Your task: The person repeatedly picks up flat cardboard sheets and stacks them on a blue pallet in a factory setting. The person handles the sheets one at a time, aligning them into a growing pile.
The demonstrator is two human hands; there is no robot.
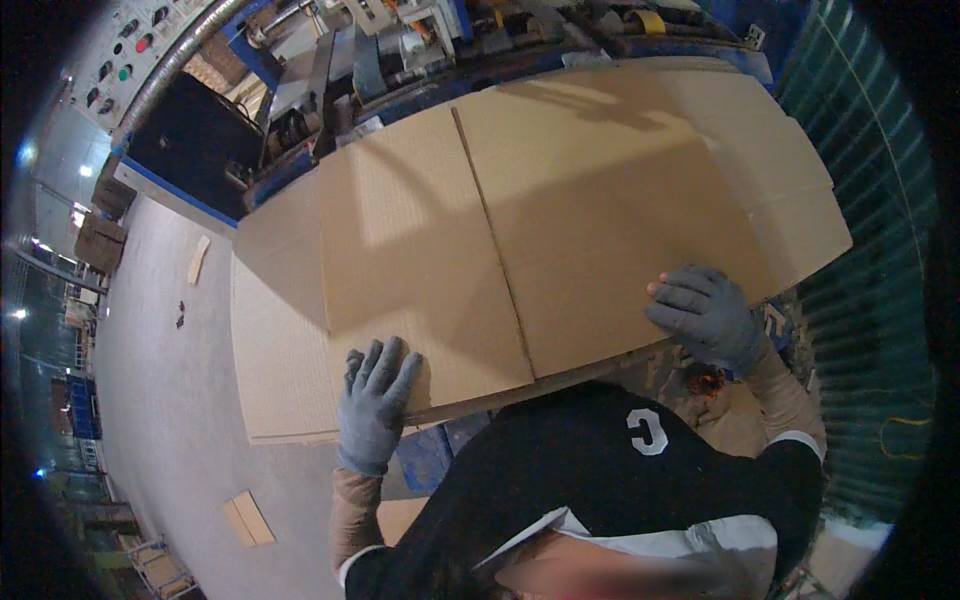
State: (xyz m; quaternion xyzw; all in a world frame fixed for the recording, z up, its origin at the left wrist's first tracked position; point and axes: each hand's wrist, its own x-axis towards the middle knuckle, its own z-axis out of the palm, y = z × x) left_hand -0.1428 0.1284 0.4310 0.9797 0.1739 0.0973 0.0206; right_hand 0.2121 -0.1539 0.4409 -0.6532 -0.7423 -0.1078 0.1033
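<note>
1. Flattened corrugated carton (420,250) lies ahead of and partly beneath both hands.
2. Left hand (378,408), grey-gloved, spreads its fingers on the near edge.
3. Right hand (708,318), gloved likewise, lies at that edge, fingers close together; I can't tell whether it pinches.

1. Grey floor (165,400), carrying a narrow cardboard scrap (199,260), a small dark scrap (181,314) and a creased cardboard piece (249,518)
2. Layered flat cardboard sheets (420,250); what carries them cannot be made out
</note>
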